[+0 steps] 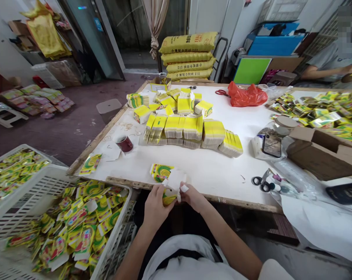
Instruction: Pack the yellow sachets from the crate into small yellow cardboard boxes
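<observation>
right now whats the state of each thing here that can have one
left hand, shut on the packet
right hand, shut on the packet
packet, held by both hands at the table edge
mug, upright
cardboard box, open, flaps up
basket, nearly full
phone, lying flat
card stacks, in rows, some leaning

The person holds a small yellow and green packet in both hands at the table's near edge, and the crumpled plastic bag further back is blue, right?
Not quite. The head view shows the crumpled plastic bag on the white table is red, not blue. The rest holds: left hand and right hand both hold the small yellow and green packet at the near edge.
</observation>
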Demonstrator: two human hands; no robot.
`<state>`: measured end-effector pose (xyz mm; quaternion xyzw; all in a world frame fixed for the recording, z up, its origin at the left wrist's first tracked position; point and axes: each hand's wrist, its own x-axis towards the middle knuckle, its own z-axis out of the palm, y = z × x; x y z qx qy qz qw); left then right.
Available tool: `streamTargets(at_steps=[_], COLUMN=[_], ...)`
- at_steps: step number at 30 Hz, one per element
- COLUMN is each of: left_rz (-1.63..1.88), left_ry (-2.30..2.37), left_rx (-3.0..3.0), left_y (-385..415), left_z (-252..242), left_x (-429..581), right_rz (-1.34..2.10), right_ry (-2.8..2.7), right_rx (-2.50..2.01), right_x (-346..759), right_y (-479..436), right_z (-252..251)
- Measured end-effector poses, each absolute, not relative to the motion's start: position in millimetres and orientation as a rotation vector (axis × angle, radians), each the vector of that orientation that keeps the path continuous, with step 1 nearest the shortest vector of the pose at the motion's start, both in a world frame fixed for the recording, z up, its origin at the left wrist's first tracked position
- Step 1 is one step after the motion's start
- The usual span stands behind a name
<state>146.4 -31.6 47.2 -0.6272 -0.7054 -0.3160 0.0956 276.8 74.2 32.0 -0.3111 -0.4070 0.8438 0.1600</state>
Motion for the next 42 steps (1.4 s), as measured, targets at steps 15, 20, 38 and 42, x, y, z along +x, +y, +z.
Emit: streamTargets(at_steps=[15, 20, 38, 42], left_rz=[-0.484, -0.417, -0.660, -0.973], left_ry=[-2.105, -2.114, -2.105, -2.240], left_rx=[-1.926, -1.975, -1.824, -1.669], left_y=[-33.8, -31.5, -17.7, -17.9], left_z=[54.6, 59.0, 56.2, 47.1], left_x=[138.9, 141.2, 149.7, 149.2], right_rz=[2.256, 2.240, 2.551, 2.583], right_ry=[-1.210, -1.146, -0.698, -0.660], right_rx=[-1.092, -1.112, -1.032, -0.933], right_x=[274.0, 268.7, 266.1, 272.1], right_y=[73.3, 73.1, 76.6, 66.1], right_z=[33.8, 28.1, 22.6, 25.5])
